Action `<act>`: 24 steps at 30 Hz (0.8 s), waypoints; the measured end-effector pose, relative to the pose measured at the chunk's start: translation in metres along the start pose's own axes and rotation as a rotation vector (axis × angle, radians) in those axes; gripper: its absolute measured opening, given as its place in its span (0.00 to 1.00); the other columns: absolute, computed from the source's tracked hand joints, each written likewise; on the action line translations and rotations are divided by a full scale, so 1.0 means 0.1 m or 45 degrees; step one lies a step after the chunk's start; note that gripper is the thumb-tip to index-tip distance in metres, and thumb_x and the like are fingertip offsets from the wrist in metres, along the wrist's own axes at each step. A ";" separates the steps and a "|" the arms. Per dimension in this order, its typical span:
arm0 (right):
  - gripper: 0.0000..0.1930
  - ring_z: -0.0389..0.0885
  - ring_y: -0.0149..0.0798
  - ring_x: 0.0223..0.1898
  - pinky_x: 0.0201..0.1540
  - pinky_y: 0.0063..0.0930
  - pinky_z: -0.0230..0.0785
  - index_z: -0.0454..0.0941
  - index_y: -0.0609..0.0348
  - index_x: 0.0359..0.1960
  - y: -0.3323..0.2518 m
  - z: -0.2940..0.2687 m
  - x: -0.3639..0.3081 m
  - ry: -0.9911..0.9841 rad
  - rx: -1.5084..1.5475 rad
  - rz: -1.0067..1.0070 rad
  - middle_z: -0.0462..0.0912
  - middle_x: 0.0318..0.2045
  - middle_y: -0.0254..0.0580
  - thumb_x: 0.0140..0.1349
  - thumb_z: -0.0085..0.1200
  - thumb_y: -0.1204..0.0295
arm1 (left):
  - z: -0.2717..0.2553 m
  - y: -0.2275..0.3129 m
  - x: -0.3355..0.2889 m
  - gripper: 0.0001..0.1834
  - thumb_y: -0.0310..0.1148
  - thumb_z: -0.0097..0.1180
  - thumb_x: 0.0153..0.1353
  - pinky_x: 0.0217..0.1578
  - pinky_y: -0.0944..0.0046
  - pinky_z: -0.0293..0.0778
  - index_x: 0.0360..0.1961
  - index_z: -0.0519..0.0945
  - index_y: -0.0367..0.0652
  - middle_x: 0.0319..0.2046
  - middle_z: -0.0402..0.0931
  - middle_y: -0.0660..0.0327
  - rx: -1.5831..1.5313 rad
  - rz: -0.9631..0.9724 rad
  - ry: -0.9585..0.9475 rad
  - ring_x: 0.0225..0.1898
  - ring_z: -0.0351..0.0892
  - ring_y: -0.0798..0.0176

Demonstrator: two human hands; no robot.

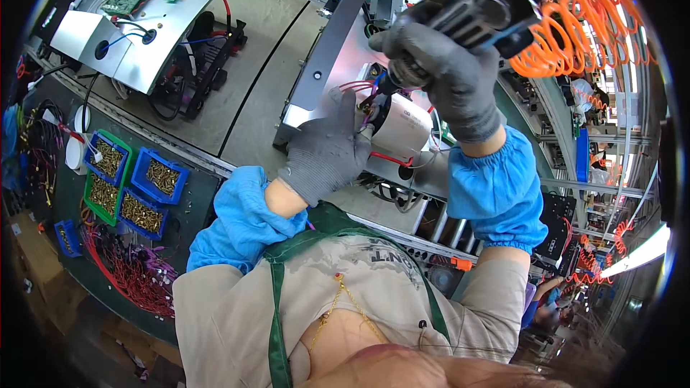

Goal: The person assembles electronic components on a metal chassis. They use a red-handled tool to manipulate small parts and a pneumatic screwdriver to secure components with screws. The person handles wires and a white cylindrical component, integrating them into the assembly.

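Observation:
My right hand point(456, 75), in a dark grey glove, is wrapped round a black power screwdriver point(485, 13), held bit-down. The tip reaches toward the wired end of a white cylinder, which looks like a capacitor point(404, 128), lying on its side on a metal chassis point(305, 100). My left hand point(323, 154), gloved in grey, rests against that same end. Its fingers close in among the red and purple wires point(363, 90); what they pinch is hidden. Whether the bit touches a screw cannot be made out.
An orange coiled air hose point(553, 39) hangs at the right. Blue bins point(159, 176) and a green tray point(100, 194) of brass-coloured screws stand at the left beside red wire bundles point(133, 276). Another silver chassis point(147, 29) with a circuit board sits at the far left.

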State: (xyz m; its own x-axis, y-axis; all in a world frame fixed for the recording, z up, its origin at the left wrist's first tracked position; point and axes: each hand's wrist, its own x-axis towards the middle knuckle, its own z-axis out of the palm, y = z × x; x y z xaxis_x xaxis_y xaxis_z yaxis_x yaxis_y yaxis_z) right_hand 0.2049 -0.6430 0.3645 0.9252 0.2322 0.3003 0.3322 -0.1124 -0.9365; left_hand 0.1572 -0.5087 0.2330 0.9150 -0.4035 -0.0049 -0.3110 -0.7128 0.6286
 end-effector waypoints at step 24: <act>0.09 0.82 0.33 0.28 0.33 0.26 0.76 0.77 0.64 0.34 0.14 0.10 -0.03 0.093 -0.141 0.143 0.82 0.28 0.41 0.53 0.60 0.74 | 0.08 -0.07 0.00 0.35 0.41 0.48 0.56 0.21 0.49 0.70 0.63 0.58 0.33 0.18 0.75 0.49 -0.091 0.091 0.132 0.19 0.76 0.46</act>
State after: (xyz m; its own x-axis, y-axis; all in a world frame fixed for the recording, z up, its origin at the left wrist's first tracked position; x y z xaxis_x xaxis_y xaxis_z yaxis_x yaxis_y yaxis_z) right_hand 0.2051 -0.6361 0.3491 0.9671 0.1419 0.2113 0.2407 -0.2400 -0.9405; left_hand 0.1572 -0.5082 0.2219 0.9138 -0.3880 0.1200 -0.3609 -0.6403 0.6781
